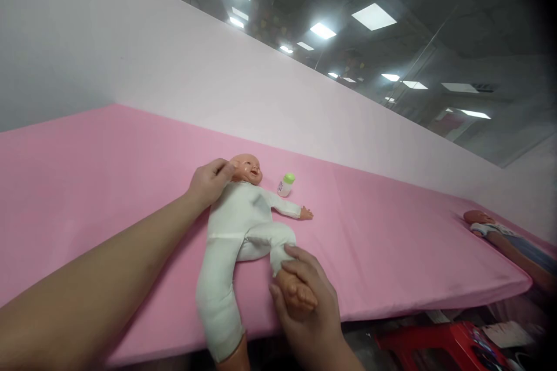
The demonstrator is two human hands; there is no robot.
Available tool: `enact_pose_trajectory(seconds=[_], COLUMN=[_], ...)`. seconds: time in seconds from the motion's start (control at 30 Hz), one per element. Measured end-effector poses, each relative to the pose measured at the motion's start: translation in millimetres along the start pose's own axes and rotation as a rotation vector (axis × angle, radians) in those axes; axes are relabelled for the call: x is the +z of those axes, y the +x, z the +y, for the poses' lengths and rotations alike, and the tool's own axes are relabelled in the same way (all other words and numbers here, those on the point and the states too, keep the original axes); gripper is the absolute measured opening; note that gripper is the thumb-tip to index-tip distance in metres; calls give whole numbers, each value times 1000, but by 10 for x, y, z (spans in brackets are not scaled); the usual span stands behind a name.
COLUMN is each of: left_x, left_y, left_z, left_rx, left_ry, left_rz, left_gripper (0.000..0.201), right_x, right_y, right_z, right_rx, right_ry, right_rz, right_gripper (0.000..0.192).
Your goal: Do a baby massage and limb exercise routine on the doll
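Two hands rest on a baby doll [243,217] in a white suit, lying on its back on a pink mat [108,185]: the left hand [211,181] cups the back of the doll's head, fingers curled, while the right hand [304,295] grips one bare foot at the mat's near edge. Just right of the doll's head stands a small green-capped bottle [286,184]. Behind the doll rises a pale wall [174,64]; far right of it lies a second doll [487,223], with a red stool [439,342] below the mat's edge.

Long pink padded table [391,232] is backed by pale pink wall [217,69]; lit ceiling panels [373,16] seen above, red plastic stool [439,345] below.
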State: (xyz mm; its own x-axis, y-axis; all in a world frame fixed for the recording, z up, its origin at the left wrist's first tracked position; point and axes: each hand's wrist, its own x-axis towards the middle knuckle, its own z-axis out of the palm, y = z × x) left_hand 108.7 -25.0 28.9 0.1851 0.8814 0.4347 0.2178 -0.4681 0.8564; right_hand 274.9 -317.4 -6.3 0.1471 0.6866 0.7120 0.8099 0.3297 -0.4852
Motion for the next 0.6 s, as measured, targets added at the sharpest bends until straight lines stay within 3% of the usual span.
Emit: enact_pose_trajectory(seconds=[0.1, 0.2, 0.37, 0.6], left_x=[74, 127, 142, 139], left_y=[-85, -111, -125, -119], left_z=[43, 51, 23, -24], left_rx=[243, 361, 386, 367], left_ry=[346, 527, 612, 614], left_rz=[-230, -351, -393, -356], left_gripper=[43, 47, 47, 46], right_x=[65, 177, 399, 558], right_y=[347, 622, 778, 822], right_z=[70, 132, 160, 160], right_rx=[22, 63, 100, 130], right_ry=[7, 27, 54, 38], right_rz=[-43, -137, -246, -269], right_gripper=[35, 48, 52, 42])
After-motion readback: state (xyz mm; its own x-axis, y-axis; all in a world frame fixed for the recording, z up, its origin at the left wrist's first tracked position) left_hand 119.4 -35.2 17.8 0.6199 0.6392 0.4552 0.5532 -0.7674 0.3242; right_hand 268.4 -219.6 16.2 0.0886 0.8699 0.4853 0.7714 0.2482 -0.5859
